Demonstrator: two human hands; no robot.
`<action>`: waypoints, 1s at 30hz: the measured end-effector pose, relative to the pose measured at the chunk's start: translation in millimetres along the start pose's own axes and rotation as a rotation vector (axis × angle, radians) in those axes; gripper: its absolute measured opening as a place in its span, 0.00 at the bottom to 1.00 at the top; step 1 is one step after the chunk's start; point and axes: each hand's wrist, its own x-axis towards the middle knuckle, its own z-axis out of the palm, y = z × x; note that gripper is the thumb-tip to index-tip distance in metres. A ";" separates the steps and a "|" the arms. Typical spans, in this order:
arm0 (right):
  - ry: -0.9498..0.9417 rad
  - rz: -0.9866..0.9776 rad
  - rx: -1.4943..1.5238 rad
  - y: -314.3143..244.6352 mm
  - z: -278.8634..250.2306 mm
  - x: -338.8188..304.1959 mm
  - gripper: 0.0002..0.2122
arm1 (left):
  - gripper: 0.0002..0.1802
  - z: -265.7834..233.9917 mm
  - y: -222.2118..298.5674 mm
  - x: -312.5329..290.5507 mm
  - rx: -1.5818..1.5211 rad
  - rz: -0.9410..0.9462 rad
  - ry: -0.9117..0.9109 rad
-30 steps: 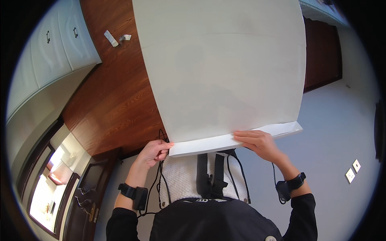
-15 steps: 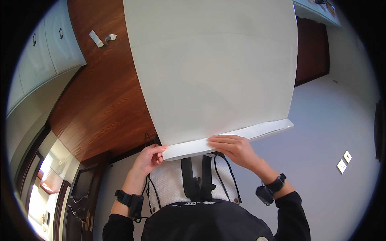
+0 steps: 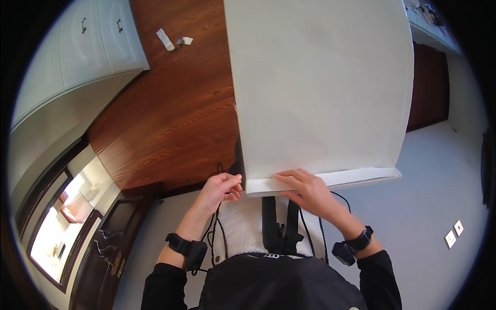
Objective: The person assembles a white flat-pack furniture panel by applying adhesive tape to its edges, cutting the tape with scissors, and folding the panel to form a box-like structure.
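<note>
A large white sheet-like panel (image 3: pixel 320 93) spreads out in front of me. Along its near edge runs a narrow white strip (image 3: pixel 356 177), whose far edge stands slightly loose toward the right. My right hand (image 3: pixel 310 192) lies over the strip left of its middle, fingers stretched and a little apart, thumb at the near edge. Just off the strip's left end is my left hand (image 3: pixel 221 190), with thumb and fingers pinched together. Whatever may be between those fingertips is too small to make out.
Brown wood-patterned flooring (image 3: pixel 181 119) lies left of the panel, with small white scraps (image 3: pixel 165 40) on it. White cabinets (image 3: pixel 93 41) stand at far left, a dark door (image 3: pixel 111 243) at lower left. Black cords (image 3: pixel 219 222) hang beside my left wrist.
My left hand has come off the strip's left end and now sits just beside it. The right hand's fingers have spread slightly. The view has shifted, moving the panel rightward in the picture.
</note>
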 end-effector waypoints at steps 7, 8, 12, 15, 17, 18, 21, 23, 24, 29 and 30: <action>-0.039 -0.053 0.017 -12.3 41.4 47.3 0.09 | 0.10 7.8 6.7 -7.9 0.061 0.225 -0.090; -0.069 0.007 -0.016 -13.0 37.8 52.1 0.08 | 0.10 10.9 9.7 -10.8 0.089 0.306 -0.076; 0.165 -0.018 0.024 -37.5 6.2 56.9 0.08 | 0.06 33.5 36.6 -31.4 0.331 0.699 0.037; 0.125 -0.036 0.113 -65.6 -35.7 48.2 0.11 | 0.02 53.8 64.1 -61.0 0.530 1.002 0.086; 0.014 -0.023 0.263 -84.3 -60.1 45.6 0.13 | 0.02 65.5 80.1 -85.4 0.510 1.123 0.046; -0.038 -0.039 0.340 -92.4 -70.0 45.2 0.15 | 0.02 70.4 86.6 -97.1 0.471 1.201 -0.001; -0.104 -0.095 0.496 -114.9 -91.9 41.1 0.18 | 0.02 85.2 97.8 -129.6 0.630 1.502 0.193; 0.003 -0.150 0.526 -133.1 -93.4 37.8 0.18 | 0.03 97.2 97.9 -147.6 0.532 1.609 0.284; 0.121 -0.286 0.409 -141.7 -93.3 33.8 0.19 | 0.03 99.9 96.2 -157.2 0.437 1.489 0.192; 0.445 -0.532 0.200 -175.5 -96.5 14.4 0.19 | 0.07 112.7 91.5 -187.5 0.151 1.291 -0.206; 0.463 -0.554 0.214 -179.2 -96.8 10.7 0.19 | 0.08 115.1 90.6 -190.1 0.129 1.314 -0.245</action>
